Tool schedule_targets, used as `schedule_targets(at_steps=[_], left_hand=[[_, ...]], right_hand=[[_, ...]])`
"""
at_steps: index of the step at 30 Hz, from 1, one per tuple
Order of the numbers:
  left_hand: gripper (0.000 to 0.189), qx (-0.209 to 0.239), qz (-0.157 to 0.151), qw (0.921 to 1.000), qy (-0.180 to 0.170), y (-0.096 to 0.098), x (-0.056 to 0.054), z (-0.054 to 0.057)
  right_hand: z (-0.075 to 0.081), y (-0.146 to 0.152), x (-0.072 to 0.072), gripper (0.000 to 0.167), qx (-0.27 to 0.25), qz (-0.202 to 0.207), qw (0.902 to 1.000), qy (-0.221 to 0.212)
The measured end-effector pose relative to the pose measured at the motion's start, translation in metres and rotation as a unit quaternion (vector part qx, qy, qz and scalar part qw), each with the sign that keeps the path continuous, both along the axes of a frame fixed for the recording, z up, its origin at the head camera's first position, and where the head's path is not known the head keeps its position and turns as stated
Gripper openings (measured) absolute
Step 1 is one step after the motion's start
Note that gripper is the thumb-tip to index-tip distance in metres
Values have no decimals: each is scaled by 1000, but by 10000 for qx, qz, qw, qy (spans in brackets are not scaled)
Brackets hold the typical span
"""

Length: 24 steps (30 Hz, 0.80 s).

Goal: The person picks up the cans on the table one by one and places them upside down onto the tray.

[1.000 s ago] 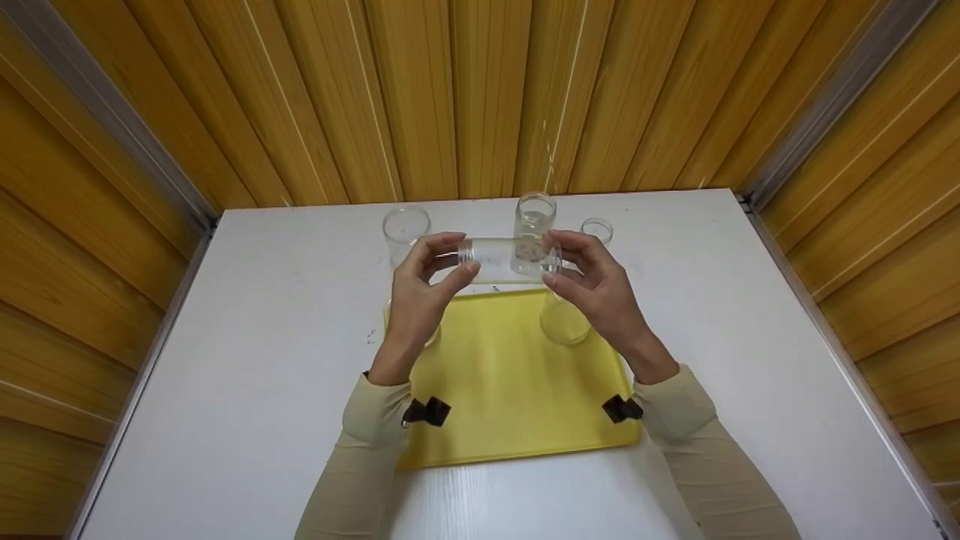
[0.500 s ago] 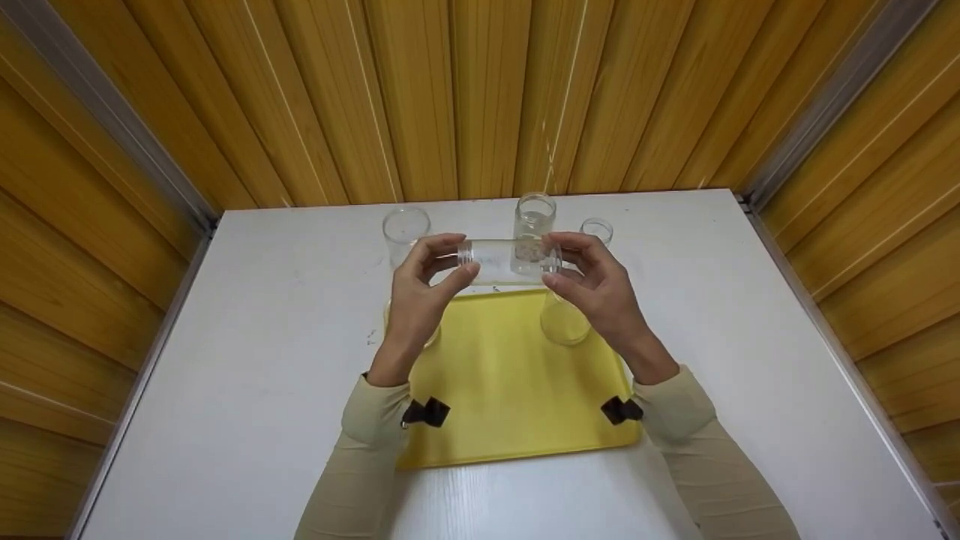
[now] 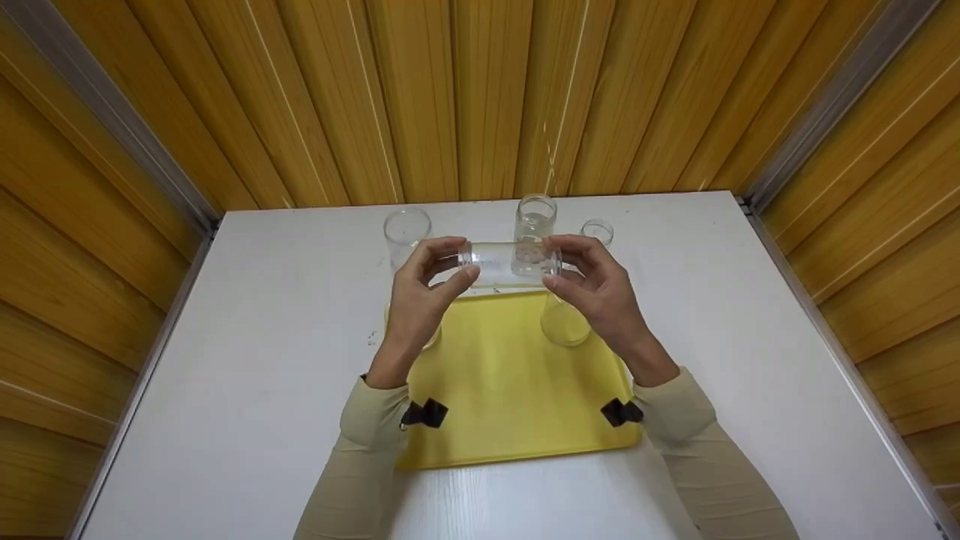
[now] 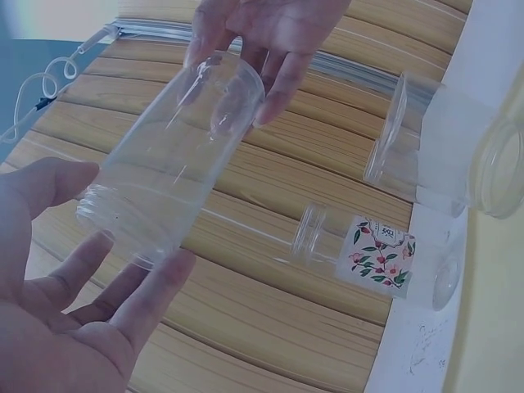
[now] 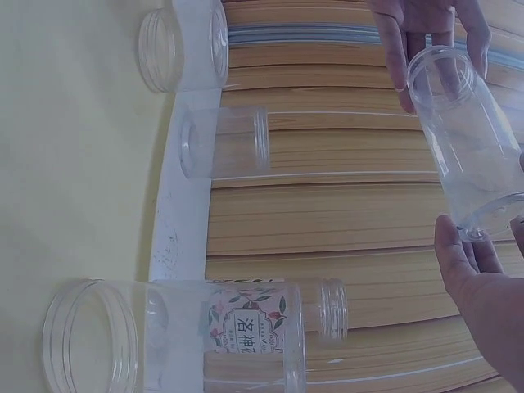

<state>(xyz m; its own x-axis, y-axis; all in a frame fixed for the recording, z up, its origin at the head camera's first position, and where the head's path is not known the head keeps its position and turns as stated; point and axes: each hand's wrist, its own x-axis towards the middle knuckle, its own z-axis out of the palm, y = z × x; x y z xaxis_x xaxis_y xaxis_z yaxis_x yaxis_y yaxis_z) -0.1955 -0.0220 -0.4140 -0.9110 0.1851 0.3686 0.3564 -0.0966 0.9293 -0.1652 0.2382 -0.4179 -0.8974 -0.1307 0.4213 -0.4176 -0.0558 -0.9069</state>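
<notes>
A clear plastic jar is held level in the air between both hands, above the far edge of the yellow tray. The left hand pinches its threaded mouth end between thumb and fingers. At the base end, the right hand grips it the same way. No lid shows on the mouth in the left wrist view, and the jar looks empty. On the tray near the right hand stands another clear jar. One more jar is mostly hidden behind the left hand.
Along the back of the white table stand a clear jar, a jar with a floral label and a smaller clear jar. Wood-patterned panels wall in the back and both sides.
</notes>
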Motion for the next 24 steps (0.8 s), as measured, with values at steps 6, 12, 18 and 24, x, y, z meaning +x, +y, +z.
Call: schedule_targets(at_steps=[6, 12, 18, 24], left_hand=[[42, -85, -11, 10000, -32, -1, -1, -2], [41, -198, 40, 9998, -8, -7, -2, -5], [41, -342, 183, 9992, -89, -14, -3, -11], [41, -589, 446, 9972, -116, -26, -4, -20]], right_hand=[[-3, 2, -1, 49, 52, -86, 9999, -23], [-4, 4, 1, 49, 123, -174, 9998, -22], [-3, 7, 2, 49, 156, -269, 9995, 0], [-3, 12, 2, 49, 184, -241, 9995, 23]])
